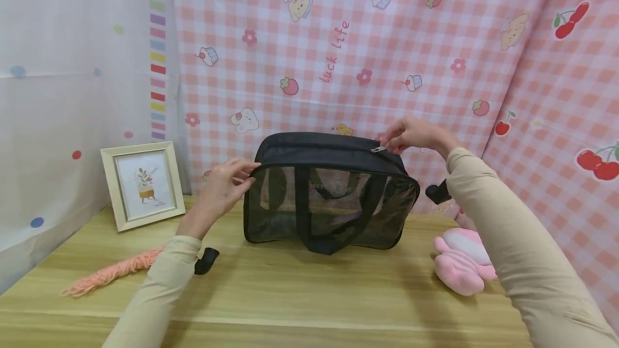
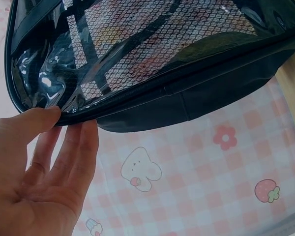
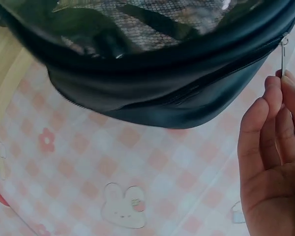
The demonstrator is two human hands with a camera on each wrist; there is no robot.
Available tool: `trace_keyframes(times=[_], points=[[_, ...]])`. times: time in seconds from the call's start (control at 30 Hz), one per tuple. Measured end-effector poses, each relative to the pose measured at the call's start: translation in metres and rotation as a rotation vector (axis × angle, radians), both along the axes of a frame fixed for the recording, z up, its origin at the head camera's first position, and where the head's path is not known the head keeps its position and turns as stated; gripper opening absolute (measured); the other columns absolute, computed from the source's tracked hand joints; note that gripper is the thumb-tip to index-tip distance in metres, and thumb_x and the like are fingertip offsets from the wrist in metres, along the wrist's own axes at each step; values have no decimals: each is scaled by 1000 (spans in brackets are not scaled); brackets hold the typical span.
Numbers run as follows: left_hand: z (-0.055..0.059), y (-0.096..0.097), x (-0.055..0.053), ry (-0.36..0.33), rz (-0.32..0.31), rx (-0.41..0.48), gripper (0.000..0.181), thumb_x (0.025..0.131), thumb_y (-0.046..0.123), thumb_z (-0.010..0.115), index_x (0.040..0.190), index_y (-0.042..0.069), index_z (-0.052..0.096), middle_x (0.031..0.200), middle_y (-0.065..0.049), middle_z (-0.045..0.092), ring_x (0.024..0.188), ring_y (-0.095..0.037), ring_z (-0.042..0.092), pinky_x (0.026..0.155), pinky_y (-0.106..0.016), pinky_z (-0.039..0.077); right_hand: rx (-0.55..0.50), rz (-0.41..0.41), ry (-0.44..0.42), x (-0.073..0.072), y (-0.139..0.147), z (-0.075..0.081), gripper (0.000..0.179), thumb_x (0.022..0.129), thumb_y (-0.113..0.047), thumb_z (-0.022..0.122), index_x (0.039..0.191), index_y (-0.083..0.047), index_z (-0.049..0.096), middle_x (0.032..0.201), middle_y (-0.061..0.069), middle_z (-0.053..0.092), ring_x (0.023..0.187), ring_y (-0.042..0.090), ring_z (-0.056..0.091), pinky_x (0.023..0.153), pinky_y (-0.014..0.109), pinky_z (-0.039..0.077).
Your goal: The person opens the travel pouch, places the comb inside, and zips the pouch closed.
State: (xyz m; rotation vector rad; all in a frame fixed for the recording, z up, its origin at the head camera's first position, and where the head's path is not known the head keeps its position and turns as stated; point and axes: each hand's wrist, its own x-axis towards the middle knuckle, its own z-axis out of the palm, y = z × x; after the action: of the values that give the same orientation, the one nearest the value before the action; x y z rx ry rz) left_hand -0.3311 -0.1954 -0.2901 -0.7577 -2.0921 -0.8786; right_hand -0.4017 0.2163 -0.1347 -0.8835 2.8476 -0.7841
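A black bag [image 1: 333,205] with see-through panels, mesh and dark straps stands upright on the wooden table. My left hand [image 1: 224,184] pinches the bag's upper left corner; in the left wrist view, the thumb lies on the clear panel side and the fingers behind the black piping. At the top right, my right hand [image 1: 411,134] pinches a small metal zipper pull [image 1: 379,149] between thumb and fingertips. The right wrist view shows this zipper pull [image 3: 283,56] at the end of the zipper line along the bag's black top.
A cream picture frame [image 1: 145,184] with a plant print stands at the back left. Peach yarn [image 1: 116,273] lies in front of it, partly under the left sleeve. A pink plush toy [image 1: 461,262] sits at the right beside the right forearm. Checked cloth [image 1: 271,42] hangs behind the bag.
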Motion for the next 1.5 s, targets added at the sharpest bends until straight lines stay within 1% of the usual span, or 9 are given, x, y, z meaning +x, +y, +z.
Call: trace_keyframes(times=[0.07, 0.2, 0.4, 0.53, 0.67, 0.77, 1.13, 1.33, 1.5], points=[[1, 0, 0, 0, 3, 1, 33, 84, -6, 67, 116, 3, 66, 101, -15, 63, 83, -28, 65, 70, -40, 58, -11, 4, -13, 0, 5, -2, 19, 92, -1, 57, 104, 10, 66, 92, 16, 67, 75, 20, 61, 69, 30, 56], [2, -1, 0, 2, 8, -2, 33, 84, -6, 67, 116, 3, 66, 102, -14, 63, 83, -27, 65, 70, -39, 58, -21, -37, -29, 1, 19, -7, 18, 91, -3, 60, 102, 9, 67, 80, 12, 65, 72, 18, 59, 67, 28, 55], [1, 0, -1, 0, 6, -9, 32, 84, -5, 67, 115, 3, 66, 103, -15, 63, 82, -27, 65, 69, -39, 58, -39, -92, -70, 2, 41, -20, 21, 91, -3, 60, 105, 11, 64, 80, 8, 66, 72, 15, 60, 70, 28, 56], [1, -1, -1, 11, -2, -1, 31, 84, -6, 67, 114, 2, 66, 101, -15, 63, 81, -27, 65, 69, -39, 58, -81, -99, -69, 0, 55, -30, 19, 89, -2, 63, 101, 11, 67, 77, 9, 66, 70, 14, 60, 68, 28, 56], [2, -3, -1, 16, -7, 4, 31, 84, -7, 67, 114, 1, 66, 99, -15, 63, 80, -27, 65, 68, -39, 58, -133, -98, -115, -2, 66, -40, 18, 90, 0, 61, 101, 13, 65, 78, 9, 66, 69, 14, 60, 68, 28, 56], [2, -3, -1, 16, -3, 3, 31, 84, -7, 66, 114, 1, 66, 99, -15, 63, 81, -27, 65, 68, -39, 58, -144, -122, -153, -2, 72, -46, 20, 91, -2, 60, 104, 14, 63, 79, 8, 66, 72, 15, 60, 71, 28, 56], [5, -2, -2, 17, -3, -5, 30, 84, -6, 66, 114, 2, 66, 99, -15, 63, 82, -27, 64, 68, -39, 58, -146, -159, -158, -1, 88, -56, 22, 91, -3, 60, 105, 14, 62, 87, 10, 66, 75, 15, 62, 73, 28, 56], [5, -2, -2, 23, -7, -9, 30, 85, -6, 66, 113, 1, 66, 99, -15, 63, 81, -27, 64, 67, -39, 58, -144, -191, -195, -2, 100, -73, 26, 93, -4, 58, 112, 14, 59, 92, 9, 66, 81, 16, 63, 77, 30, 56], [2, -3, -2, 19, -13, 0, 29, 84, -6, 67, 113, 2, 66, 98, -14, 63, 80, -27, 64, 67, -38, 58, -194, -175, -219, -1, 107, -87, 28, 92, -2, 57, 113, 17, 56, 92, 9, 67, 82, 16, 63, 77, 29, 56]])
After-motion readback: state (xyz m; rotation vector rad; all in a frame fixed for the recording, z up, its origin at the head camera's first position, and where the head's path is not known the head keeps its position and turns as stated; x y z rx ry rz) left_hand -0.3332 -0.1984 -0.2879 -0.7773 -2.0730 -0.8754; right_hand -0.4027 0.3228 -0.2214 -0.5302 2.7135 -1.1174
